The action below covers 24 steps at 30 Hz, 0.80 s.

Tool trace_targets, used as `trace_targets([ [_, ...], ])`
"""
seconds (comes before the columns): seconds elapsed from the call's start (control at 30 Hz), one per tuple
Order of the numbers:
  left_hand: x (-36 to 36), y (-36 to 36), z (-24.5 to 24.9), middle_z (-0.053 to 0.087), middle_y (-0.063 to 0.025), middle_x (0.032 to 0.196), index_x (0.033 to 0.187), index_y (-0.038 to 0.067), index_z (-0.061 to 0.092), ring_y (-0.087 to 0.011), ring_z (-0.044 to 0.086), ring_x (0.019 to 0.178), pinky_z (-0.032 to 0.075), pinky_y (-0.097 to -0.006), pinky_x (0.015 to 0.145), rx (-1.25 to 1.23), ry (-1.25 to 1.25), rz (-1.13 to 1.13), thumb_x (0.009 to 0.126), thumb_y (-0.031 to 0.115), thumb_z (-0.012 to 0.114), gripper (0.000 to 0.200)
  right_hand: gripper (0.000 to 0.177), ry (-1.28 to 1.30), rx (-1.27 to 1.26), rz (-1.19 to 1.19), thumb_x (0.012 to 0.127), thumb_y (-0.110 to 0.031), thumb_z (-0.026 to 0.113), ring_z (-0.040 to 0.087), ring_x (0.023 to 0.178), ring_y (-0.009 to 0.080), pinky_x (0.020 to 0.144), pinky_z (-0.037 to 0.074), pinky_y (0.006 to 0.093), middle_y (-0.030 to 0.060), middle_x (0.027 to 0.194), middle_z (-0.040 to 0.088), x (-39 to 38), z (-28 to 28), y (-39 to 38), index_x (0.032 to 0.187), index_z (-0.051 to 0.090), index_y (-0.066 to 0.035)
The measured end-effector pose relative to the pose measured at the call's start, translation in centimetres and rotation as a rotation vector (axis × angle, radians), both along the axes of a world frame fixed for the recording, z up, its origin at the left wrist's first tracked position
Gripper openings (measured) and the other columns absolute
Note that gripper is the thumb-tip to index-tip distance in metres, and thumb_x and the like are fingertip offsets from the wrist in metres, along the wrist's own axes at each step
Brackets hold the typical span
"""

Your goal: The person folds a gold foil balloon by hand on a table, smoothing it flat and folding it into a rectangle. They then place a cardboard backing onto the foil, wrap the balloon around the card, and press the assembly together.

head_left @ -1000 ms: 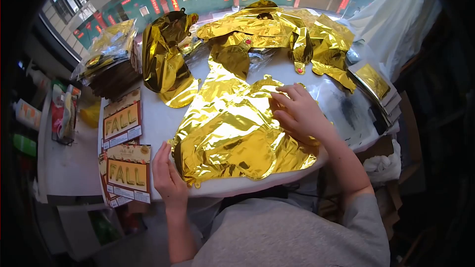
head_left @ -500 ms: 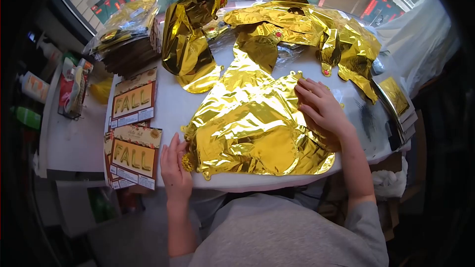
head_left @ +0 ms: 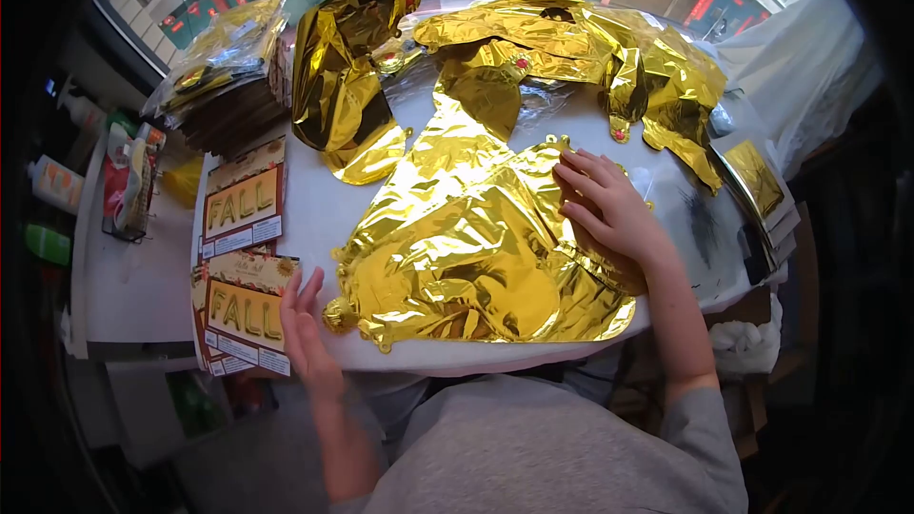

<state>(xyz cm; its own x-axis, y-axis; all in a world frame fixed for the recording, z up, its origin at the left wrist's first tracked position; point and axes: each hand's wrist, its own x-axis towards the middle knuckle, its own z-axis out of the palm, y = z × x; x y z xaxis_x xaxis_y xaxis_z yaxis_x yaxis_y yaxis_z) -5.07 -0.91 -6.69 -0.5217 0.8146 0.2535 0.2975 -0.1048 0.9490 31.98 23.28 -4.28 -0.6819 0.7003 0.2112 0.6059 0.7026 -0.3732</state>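
A large gold foil balloon [head_left: 457, 257], flat and creased, lies across the near part of the white table. My right hand [head_left: 606, 202] rests on its right side with fingers spread, pressing the foil. At the table's left front edge, my left hand [head_left: 309, 343] is raised beside the balloon, fingers stretched and apart from it, holding nothing. A small crumpled gold knob [head_left: 338, 314] sticks out of the balloon's left edge near that hand. Printed FALL cards [head_left: 249, 309] lie just left of my left hand, partly behind its fingertips.
More gold foil balloons [head_left: 347, 86] lie at the back left, and others [head_left: 666, 86] at the back right. A bagged stack of packages [head_left: 224, 76] stands at the far left corner. Another FALL card [head_left: 243, 198] lies along the left edge. Packets [head_left: 754, 186] sit at the right edge.
My left hand has come away from the balloon's left edge, moving left toward the FALL cards. My right hand stays on the foil. The whole view has shifted slightly.
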Motion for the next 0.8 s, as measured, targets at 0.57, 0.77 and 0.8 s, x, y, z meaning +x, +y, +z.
trace_targets([
  [0.57, 3.0, 0.1, 0.7, 0.066, -0.0098, 0.145, 0.128, 0.01, 0.074, -0.0331, 0.055, 0.14, 0.026, -0.0571, 0.126, -0.229, 0.842, -0.137, 0.093, 0.015, 0.074, 0.036, 0.054, -0.028, 0.059, 0.04, 0.105, -0.031, 0.06, 0.041, 0.153, 0.0343, 0.128, 0.026, 0.0548, 0.0094, 0.163, 0.049, -0.5, -0.7, 0.1, 0.157, 0.052, -0.015],
  [0.77, 3.1, -0.7, 0.9, 0.072, -0.0094, 0.136, 0.122, 0.01, 0.077, -0.033, 0.063, 0.131, 0.036, -0.0566, 0.122, -0.045, 0.871, -0.184, 0.09, 0.008, 0.076, 0.032, 0.052, 0.018, 0.025, 0.026, 0.106, -0.026, 0.057, 0.041, 0.153, 0.0341, 0.128, 0.026, 0.0545, 0.0106, 0.162, 0.05, -0.6, -0.8, 0.0, 0.156, 0.052, -0.013],
  [0.8, 3.2, -0.9, 1.1, 0.073, -0.0084, 0.133, 0.12, 0.01, 0.078, -0.0325, 0.066, 0.127, 0.041, -0.0552, 0.119, 0.036, 0.868, -0.239, 0.089, 0.007, 0.078, 0.031, 0.052, 0.018, 0.024, 0.024, 0.106, -0.026, 0.057, 0.041, 0.153, 0.0341, 0.128, 0.026, 0.0545, 0.0106, 0.162, 0.05, -0.5, -0.9, 0.2, 0.156, 0.052, -0.013],
])
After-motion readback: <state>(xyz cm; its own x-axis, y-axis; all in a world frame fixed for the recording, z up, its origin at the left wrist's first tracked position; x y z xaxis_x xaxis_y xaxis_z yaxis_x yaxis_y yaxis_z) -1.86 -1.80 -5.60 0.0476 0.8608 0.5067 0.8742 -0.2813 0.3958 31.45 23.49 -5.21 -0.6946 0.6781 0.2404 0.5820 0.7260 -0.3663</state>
